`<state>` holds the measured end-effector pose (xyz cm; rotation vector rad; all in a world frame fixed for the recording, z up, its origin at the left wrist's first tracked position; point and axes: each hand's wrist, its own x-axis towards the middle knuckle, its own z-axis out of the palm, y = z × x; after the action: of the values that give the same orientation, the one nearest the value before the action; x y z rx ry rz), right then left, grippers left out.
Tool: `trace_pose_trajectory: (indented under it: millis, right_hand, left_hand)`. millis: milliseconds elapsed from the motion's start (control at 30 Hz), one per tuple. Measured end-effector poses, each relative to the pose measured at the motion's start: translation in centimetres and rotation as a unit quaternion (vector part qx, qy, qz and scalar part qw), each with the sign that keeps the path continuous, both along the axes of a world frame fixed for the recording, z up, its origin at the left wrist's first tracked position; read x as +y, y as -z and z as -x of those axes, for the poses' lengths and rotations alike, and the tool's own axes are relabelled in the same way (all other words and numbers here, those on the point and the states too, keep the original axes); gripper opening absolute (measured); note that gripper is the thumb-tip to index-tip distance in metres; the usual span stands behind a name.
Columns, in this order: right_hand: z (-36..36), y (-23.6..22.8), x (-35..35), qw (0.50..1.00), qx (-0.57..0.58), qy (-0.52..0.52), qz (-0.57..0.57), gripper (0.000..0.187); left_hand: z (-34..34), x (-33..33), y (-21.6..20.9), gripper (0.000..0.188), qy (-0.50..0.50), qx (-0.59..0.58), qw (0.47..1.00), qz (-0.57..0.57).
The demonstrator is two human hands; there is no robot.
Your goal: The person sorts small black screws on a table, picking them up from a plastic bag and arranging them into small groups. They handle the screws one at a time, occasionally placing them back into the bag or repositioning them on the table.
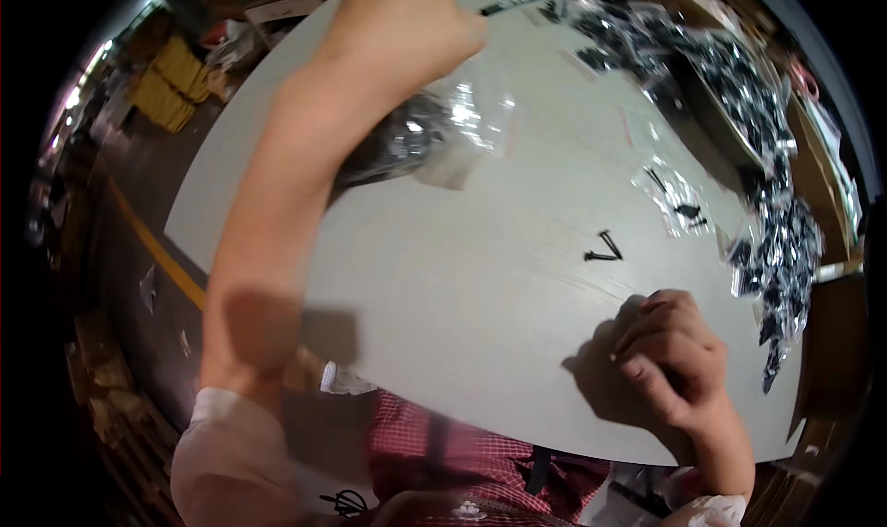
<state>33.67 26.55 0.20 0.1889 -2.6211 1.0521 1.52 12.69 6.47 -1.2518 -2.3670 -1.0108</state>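
Note:
My left arm stretches across the table to its far side. My left hand (411, 19) is at the upper edge of the view, its fingers mostly cut off or hidden, so what it holds does not show. Below that wrist lies a clear plastic bag (411, 139) of dark parts, partly covered by the forearm. My right hand (679, 351) rests on the near right of the table, fingers curled in and closed; whatever may be inside is hidden. Just beyond it lie two black screws (605, 247). Farther off is a small clear bag (674, 199) with black screws and parts inside.
Many small shiny bags (785, 250) of dark parts are heaped along the table's right and far edges, around a metal tray (711, 121). Cardboard boxes (827, 176) stand behind them. A black pen-like item (511, 4) lies at the far side of the white table (443, 296).

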Motion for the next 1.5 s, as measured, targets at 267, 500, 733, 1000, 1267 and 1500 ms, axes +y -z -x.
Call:
trace_pose_trajectory:
  millis: [267,500,733,1000,1267,1500]
  right_hand:
    - [10.3,-1.7,1.3,0.997,0.003,0.073,0.028,0.03]
    - [21.9,1.1,3.4,0.965,-0.13,0.036,0.224,0.024]
    - [25.3,0.1,-0.4,0.977,-0.172,0.102,0.078,0.038]
    - [25.3,-2.7,-1.8,0.962,-0.259,0.076,-0.043,0.048]
    - [23.8,1.1,-1.9,0.99,-0.095,0.02,0.102,0.044]
    - [23.3,0.9,-3.9,0.977,-0.137,0.071,0.148,0.05]
  left_hand:
    - [6.5,-0.4,2.1,0.039,-0.063,0.044,0.995,-0.067]
    - [10.9,-1.2,3.2,0.041,-0.096,-0.006,0.993,-0.071]
    - [11.8,-2.7,3.1,0.024,-0.187,-0.064,0.978,0.06]
    - [11.2,-4.3,2.7,0.037,-0.129,-0.382,0.866,0.295]
    - [11.1,-4.3,2.7,0.041,-0.015,-0.369,0.894,0.253]
    - [12.5,-3.9,3.7,0.028,0.055,-0.419,0.89,0.17]
